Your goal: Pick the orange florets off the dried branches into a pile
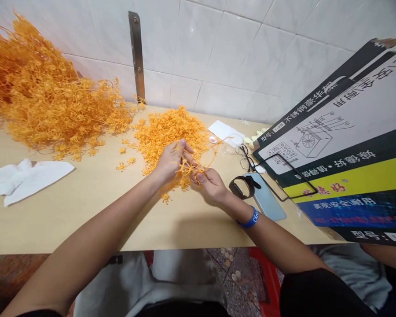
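An orange plastic flower sprig (188, 168) with thin branching stems is stretched between my two hands, in front of the pile. My left hand (170, 159) pinches it, thumb and fingertips together. From the right, my right hand (212, 182), below a blue wristband, has closed its thumb and fingers on the same sprig. Just behind them is a heap of small loose orange flower pieces (173, 127). Some pieces lie scattered left of it, and one piece (165, 198) sits below my left hand. The fingertips partly hide the sprig.
A tall mass of orange sprigs (53, 92) fills the back left, with white tissue (29, 174) before it. On the right are a black watch band (242, 186), a light-blue phone (270, 200), glasses (246, 158) and printed cardboard (346, 114) standing upright. Tiled wall behind.
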Tool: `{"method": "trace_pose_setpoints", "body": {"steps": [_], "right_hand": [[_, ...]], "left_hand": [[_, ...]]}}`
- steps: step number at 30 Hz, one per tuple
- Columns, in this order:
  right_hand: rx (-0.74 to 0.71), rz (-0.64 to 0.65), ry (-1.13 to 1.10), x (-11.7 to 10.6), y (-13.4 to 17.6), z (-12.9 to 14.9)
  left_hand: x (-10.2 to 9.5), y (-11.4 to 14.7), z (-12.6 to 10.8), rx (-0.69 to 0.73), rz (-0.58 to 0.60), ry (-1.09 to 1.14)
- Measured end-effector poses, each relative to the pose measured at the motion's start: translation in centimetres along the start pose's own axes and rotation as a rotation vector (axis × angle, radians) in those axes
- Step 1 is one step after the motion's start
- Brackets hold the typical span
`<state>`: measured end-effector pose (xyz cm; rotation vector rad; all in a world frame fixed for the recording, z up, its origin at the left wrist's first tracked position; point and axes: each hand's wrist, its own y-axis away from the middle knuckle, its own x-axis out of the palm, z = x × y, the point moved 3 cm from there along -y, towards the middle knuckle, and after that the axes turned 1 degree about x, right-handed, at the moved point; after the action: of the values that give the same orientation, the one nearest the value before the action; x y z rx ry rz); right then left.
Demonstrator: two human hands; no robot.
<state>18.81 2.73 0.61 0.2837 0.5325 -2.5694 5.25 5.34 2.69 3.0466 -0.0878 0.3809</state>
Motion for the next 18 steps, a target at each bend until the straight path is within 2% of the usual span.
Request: {"method": "trace_pose_setpoints", "body": {"steps": [5, 9, 11, 14, 18], "right_hand": [[0.044, -0.206, -0.231, -0.2, -0.4, -0.2], [0.076, -0.296, -0.298, -0.5, -0.8, -0.7], [0.102, -0.333, -0.277, -0.7, -0.9, -1.3], [0.148, -0.392, -0.217, -1.0, -0.7, -2.2], [0.164, -0.448, 0.048, -1.4, -0.3, -2.4]], "left_hand": [[-1.3, 0.1, -1.5, 0.113, -0.015, -0.037], [-1.1, 0.0, -0.6, 0.133, 0.096, -0.048], [-0.5, 0.0, 0.3, 0.135, 0.161, -0.056], [0.4, 0.5, 1.3, 0.22, 0.23, -0.128], [1.2, 1.4, 1.7, 0.332, 0.295, -0.305]]}}
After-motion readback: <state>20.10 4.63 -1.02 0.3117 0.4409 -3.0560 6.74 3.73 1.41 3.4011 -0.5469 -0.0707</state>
